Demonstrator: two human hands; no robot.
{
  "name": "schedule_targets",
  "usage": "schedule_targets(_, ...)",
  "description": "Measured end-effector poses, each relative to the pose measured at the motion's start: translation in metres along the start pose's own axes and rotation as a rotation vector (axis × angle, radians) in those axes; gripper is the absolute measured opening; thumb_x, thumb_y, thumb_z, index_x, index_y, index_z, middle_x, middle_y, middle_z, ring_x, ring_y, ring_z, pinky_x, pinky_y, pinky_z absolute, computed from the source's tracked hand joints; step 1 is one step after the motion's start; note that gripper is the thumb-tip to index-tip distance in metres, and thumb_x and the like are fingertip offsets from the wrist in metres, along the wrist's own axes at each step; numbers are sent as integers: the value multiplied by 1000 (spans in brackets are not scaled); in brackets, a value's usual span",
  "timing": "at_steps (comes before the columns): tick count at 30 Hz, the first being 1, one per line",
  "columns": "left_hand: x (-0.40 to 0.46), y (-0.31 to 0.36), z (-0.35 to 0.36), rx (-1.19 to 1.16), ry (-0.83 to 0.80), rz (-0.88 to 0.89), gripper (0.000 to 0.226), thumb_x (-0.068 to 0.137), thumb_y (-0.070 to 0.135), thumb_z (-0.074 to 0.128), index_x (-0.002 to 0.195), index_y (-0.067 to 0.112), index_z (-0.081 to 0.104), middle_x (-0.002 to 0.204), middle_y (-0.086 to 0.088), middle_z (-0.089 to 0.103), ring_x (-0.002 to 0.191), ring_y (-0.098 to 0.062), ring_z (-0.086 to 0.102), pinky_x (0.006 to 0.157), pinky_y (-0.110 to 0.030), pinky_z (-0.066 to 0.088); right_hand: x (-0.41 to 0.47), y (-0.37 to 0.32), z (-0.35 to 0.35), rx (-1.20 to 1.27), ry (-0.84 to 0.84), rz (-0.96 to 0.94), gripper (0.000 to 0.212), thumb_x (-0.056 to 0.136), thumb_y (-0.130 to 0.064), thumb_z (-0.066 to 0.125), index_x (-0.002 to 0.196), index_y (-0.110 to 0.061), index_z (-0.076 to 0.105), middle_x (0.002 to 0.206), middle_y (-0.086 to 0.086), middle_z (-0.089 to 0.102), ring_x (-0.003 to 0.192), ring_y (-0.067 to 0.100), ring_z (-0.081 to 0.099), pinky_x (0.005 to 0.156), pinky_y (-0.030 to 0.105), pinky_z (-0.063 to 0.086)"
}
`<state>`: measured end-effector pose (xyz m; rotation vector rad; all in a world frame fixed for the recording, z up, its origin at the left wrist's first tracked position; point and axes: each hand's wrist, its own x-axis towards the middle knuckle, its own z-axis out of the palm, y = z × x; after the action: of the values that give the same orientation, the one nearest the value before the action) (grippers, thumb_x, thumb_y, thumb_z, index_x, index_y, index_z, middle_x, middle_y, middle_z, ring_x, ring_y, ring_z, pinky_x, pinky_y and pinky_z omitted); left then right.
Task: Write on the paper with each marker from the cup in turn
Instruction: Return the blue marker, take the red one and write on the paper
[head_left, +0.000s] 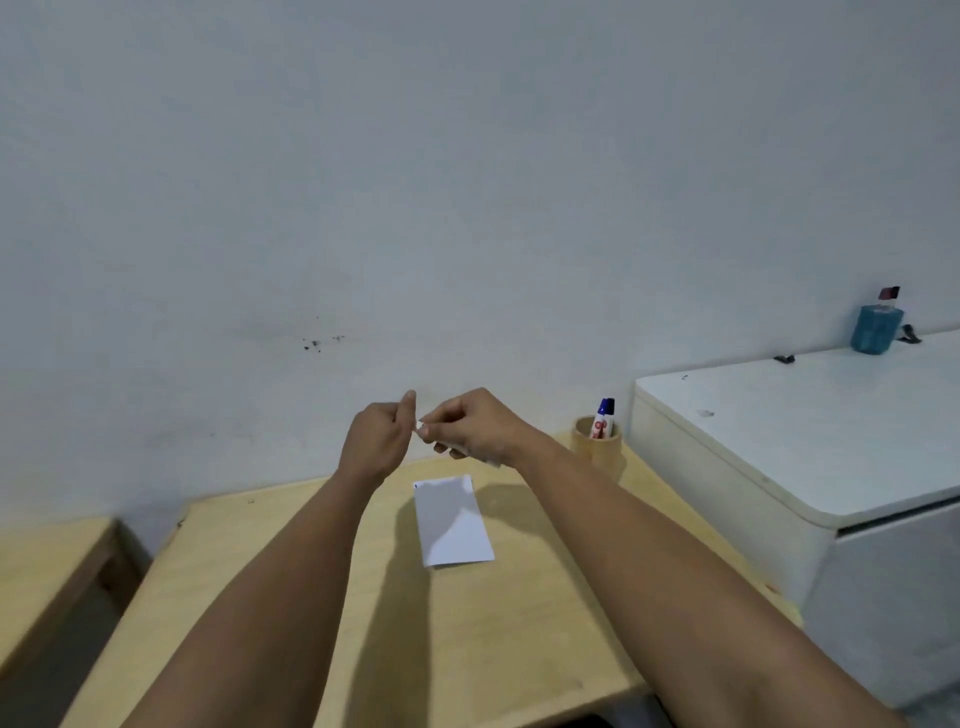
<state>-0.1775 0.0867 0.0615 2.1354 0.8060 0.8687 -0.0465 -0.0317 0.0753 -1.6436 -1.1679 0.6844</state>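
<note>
A white sheet of paper lies on the light wooden table, with a tiny dark mark at its far left corner. Raised above it, my right hand grips a white marker, mostly hidden in the fist. My left hand is closed right at the marker's tip end, thumb up; whether it pinches a cap is hidden. A wooden cup stands at the table's far right and holds markers with blue and dark caps.
A white cabinet stands right of the table, higher than it, with a blue container on its far side. A second wooden surface sits at the left. A pale wall runs directly behind the table.
</note>
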Motion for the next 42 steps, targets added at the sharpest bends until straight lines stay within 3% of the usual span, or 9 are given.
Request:
schedule_targets(4, 4, -30, -32, 170, 140, -79, 61, 108, 40, 37, 54, 12, 35, 51, -2, 41, 54, -27, 41, 53, -35, 27, 13, 6, 13, -250, 75, -141, 7, 91, -11, 85, 98, -9, 85, 82, -8, 76, 61, -10, 61, 67, 16, 47)
schedule_targets(7, 3, -69, -52, 340, 217, -151, 62, 107, 49, 34, 58, 11, 40, 57, -5, 48, 57, -29, 47, 54, -34, 30, 18, 29, 0, -190, 201, -84, 7, 93, -15, 83, 98, -11, 86, 82, -8, 75, 71, 5, 64, 72, 25, 50)
schedule_targets(11, -2, -115, -36, 668, 42, -124, 53, 109, 46, 24, 93, 8, 57, 92, -15, 68, 89, -38, 62, 77, -43, 48, 27, 65, -10, -114, 317, -20, 12, 95, -18, 81, 89, -28, 81, 82, -14, 75, 72, 7, 66, 75, 27, 51)
schedule_targets(18, -19, -164, 6, 994, -177, -96, 43, 105, 45, 33, 127, 15, 54, 122, -10, 66, 114, -35, 59, 94, -47, 42, 43, 105, -5, -20, 383, 41, 13, 95, -22, 83, 87, -32, 80, 77, -17, 72, 72, 10, 64, 73, 30, 54)
schedule_targets(25, -28, -154, 0, 863, -19, 96, 51, 95, 51, 35, 116, 13, 62, 113, -12, 63, 102, -38, 58, 84, -47, 48, 44, 105, 0, 99, 382, 73, 13, 100, -18, 76, 96, -30, 75, 76, -10, 75, 63, 7, 65, 62, 27, 55)
schedule_targets(29, -45, -126, 15, 645, -274, 366, 61, 96, 52, 29, 141, 21, 57, 154, -3, 50, 137, -31, 46, 104, -47, 43, 40, 92, 7, 219, 391, 69, 15, 110, -11, 59, 104, -24, 59, 90, 8, 75, 59, 14, 66, 54, 24, 57)
schedule_targets(36, -69, -136, 36, 555, -489, 258, 62, 100, 60, 43, 152, 27, 47, 166, 9, 33, 156, -21, 23, 123, -44, 26, 35, 71, 18, 734, 341, 230, 40, 102, 2, 47, 114, -20, 78, 102, 9, 86, 75, 23, 79, 63, 30, 62)
schedule_targets(40, -77, -142, 42, 494, -422, 241, 61, 99, 60, 48, 152, 29, 47, 166, 11, 34, 156, -19, 23, 125, -45, 22, 38, 78, 33, 656, 346, 191, 10, 102, -28, 75, 102, -19, 77, 87, 1, 81, 65, 13, 73, 57, 25, 56)
schedule_targets(42, -76, -144, 44, 474, -411, 232, 62, 98, 62, 47, 151, 30, 48, 165, 12, 34, 156, -18, 23, 125, -46, 21, 43, 84, 47, 498, 421, 199, 35, 99, -50, 75, 82, -19, 72, 68, -7, 72, 54, 8, 65, 50, 22, 50)
